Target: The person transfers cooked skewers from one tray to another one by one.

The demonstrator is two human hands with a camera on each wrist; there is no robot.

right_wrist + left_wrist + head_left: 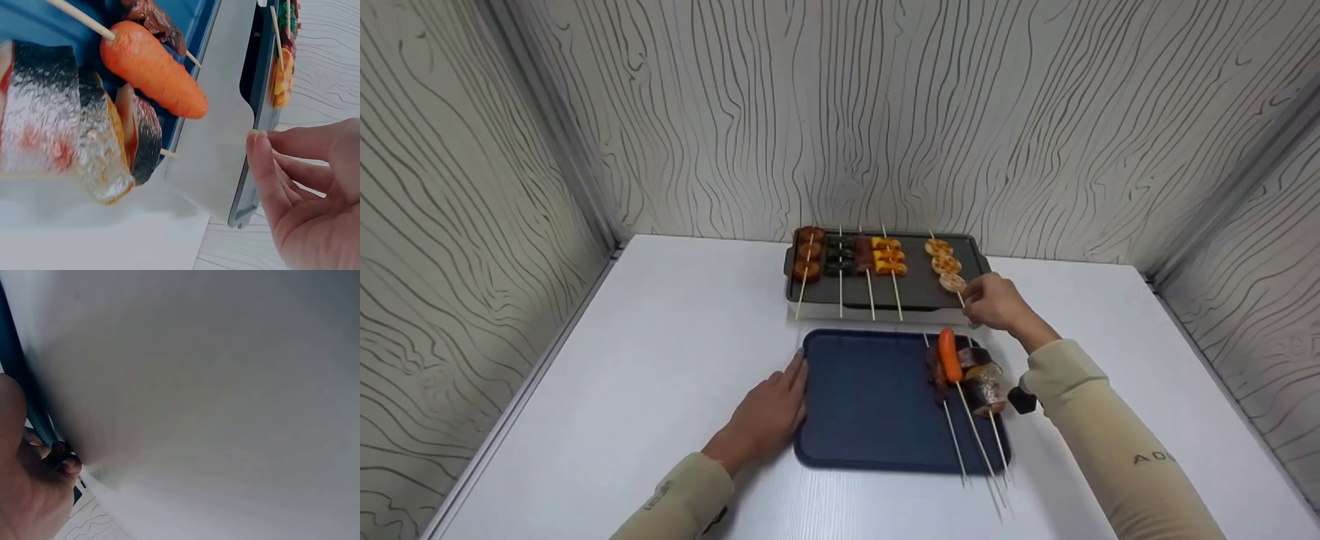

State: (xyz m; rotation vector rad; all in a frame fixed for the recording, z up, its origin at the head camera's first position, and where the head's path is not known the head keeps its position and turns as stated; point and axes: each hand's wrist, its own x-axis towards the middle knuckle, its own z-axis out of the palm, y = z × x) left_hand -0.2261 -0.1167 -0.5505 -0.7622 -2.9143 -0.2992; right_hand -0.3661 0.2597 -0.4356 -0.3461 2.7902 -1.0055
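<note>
In the head view my right hand (996,301) pinches the lower stick of a skewer of round pale slices (946,265) at the right end of a dark grill pan (915,289). In the right wrist view thumb and forefinger (261,163) meet at the pan's edge; the stick between them is hidden. My left hand (769,414) rests against the left edge of a blue tray (862,405), fingers along its rim. On the tray's right side lie an orange sausage skewer (950,356), a dark meat skewer (936,373) and a fish-skinned chunk skewer (984,390).
Left on the pan lie skewers of brown-red rounds (808,255), dark green pieces (840,255), dark red meat (864,255) and yellow pieces (889,256). Several sticks overhang its front edge. A white table (675,322) holds everything, with wood-patterned panels (840,112) behind and beside it.
</note>
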